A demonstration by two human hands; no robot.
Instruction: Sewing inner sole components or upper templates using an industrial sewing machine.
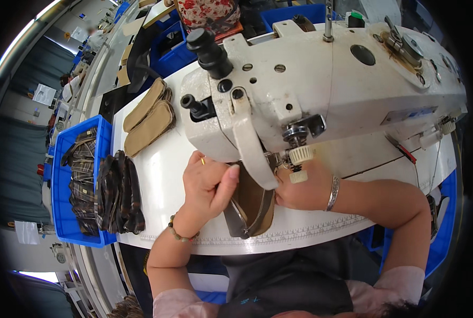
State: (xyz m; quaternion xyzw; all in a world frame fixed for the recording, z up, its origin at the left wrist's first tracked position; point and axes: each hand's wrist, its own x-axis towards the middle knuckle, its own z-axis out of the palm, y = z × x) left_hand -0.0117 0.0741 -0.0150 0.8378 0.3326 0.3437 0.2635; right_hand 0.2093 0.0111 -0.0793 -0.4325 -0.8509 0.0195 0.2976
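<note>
A brown, tan-lined fabric piece with a metal zipper (248, 197) lies under the head of a white sewing machine (295, 90), its rounded end toward me. My left hand (207, 183) is closed on the piece's left edge, thumb on top, some fingertips hidden. On the right edge, my right hand (305, 185) has its fingers curled against the piece, partly behind the machine's lever and dials. The needle area is hidden by the machine head.
Tan sole-shaped pieces (149, 124) lie stacked on the white table (162, 212). Left of them, dark plaid pieces (121, 193) lean by a blue bin (109, 159) holding more plaid pieces. Red-handled snips (406, 152) lie right of the machine. A ruler strip (311, 230) runs along the near edge.
</note>
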